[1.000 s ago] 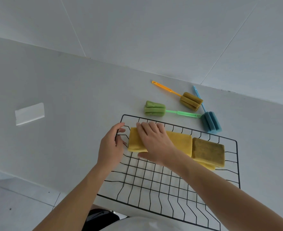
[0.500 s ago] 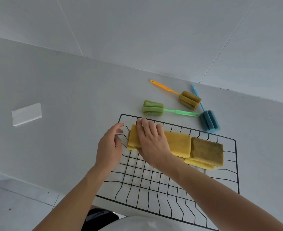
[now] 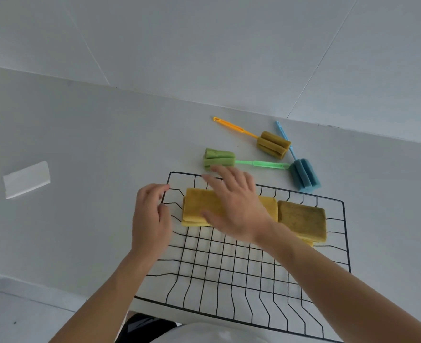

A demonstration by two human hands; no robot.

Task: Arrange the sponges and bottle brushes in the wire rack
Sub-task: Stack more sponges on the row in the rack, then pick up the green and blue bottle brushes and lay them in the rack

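Observation:
A black wire rack point(image 3: 345, 233) lies flat on the white counter. Yellow sponges point(image 3: 199, 209) are stacked in its far left part, and a darker olive sponge point(image 3: 301, 220) lies on another yellow one at the far right. My right hand point(image 3: 234, 206) hovers over the left stack with fingers spread, holding nothing, its fingertips near the rack's far rim. My left hand point(image 3: 151, 216) curls loosely at the rack's left edge, fingertips on the wire. Beyond the rack lie three bottle brushes: green point(image 3: 219, 158), orange-handled point(image 3: 274, 144) and blue point(image 3: 303, 175).
A white folded cloth or paper point(image 3: 26, 179) lies far left on the counter. The tiled wall point(image 3: 204, 45) rises just behind the brushes. The counter's near edge runs at the lower left, with floor point(image 3: 11, 315) below it.
My right hand has lifted off the left yellow sponges and moved forward, fingers spreading toward the green brush. My left hand stays at the rack's left edge.

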